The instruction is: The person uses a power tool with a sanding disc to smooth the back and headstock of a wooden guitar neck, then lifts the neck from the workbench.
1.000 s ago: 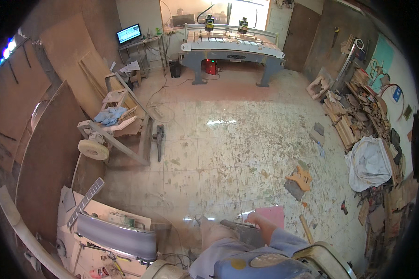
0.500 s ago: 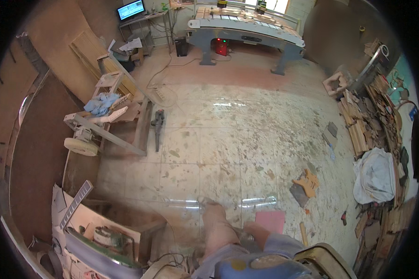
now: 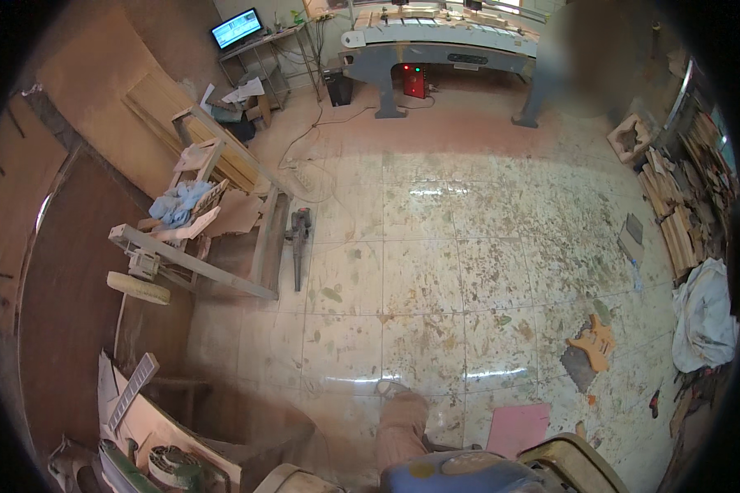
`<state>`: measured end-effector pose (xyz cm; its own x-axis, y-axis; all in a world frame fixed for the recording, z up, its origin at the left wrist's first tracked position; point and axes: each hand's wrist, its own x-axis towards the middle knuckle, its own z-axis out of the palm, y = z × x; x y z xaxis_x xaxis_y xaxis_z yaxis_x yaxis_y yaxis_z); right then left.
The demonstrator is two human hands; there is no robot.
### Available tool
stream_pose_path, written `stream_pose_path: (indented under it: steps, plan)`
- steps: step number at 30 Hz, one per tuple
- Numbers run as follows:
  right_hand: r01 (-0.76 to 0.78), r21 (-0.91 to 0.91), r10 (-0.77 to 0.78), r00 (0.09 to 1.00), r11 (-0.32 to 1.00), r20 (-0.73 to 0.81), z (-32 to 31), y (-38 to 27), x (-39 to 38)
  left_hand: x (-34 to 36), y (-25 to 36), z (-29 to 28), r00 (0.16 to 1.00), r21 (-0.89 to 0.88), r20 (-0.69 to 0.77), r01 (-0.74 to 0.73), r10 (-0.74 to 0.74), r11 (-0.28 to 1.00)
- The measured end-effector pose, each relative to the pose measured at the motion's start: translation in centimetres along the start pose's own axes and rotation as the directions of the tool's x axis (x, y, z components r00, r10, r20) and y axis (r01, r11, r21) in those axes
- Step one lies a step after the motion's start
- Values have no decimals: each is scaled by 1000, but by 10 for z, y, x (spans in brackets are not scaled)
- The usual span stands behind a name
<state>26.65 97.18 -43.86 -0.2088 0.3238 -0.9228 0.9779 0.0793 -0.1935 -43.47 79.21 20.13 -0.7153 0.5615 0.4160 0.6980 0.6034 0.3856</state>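
Neither of my hands is in view. At the lower edge one leg of mine in brown trousers point(image 3: 403, 423) shows, its foot point(image 3: 390, 388) on the tiled floor. Beside it a blurred blue surface point(image 3: 460, 474) sits between two beige parts point(image 3: 571, 460) that I cannot make out. A pink sheet point(image 3: 518, 429) lies on the floor to the right of the leg. Farther right, an orange-brown guitar-body-shaped piece point(image 3: 598, 341) rests partly on a dark grey piece point(image 3: 578, 370).
A large router table point(image 3: 444, 53) stands at the back, a monitor point(image 3: 237, 29) left of it. A wheeled wooden frame point(image 3: 197, 267) with blue cloth and a blower point(image 3: 299, 246) are at left. Stacked wood point(image 3: 674, 218) and a white sack point(image 3: 705, 316) line the right. A fretted strip point(image 3: 131, 390) leans lower left.
The view has shifted, so the floor things sit farther right and lower. Two legs showed at the lower edge before; now mainly one shows. No hand appears in either frame.
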Motion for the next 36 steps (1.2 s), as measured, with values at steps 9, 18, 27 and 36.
stream_pose_path:
  steps: [9, 18, 27, 36]
  plan:
    - [32, 12, -31, 998, 999, -63, -22, -17, 16, -20, -17, -9, 1000, 28, -17, 3, -3, 1000]
    - [67, -38, -70, 993, 997, -96, -42, -39, 29, -49, -36, -33, 999, 42, -44, 2, 0, 999]
    - [121, -91, -133, 979, 989, -152, -65, -60, 52, -91, -49, -57, 995, 37, -98, -31, 35, 999]
    - [392, -300, -493, 722, 870, -486, -178, -137, 77, -213, -109, -100, 970, 96, -223, -79, 99, 992]
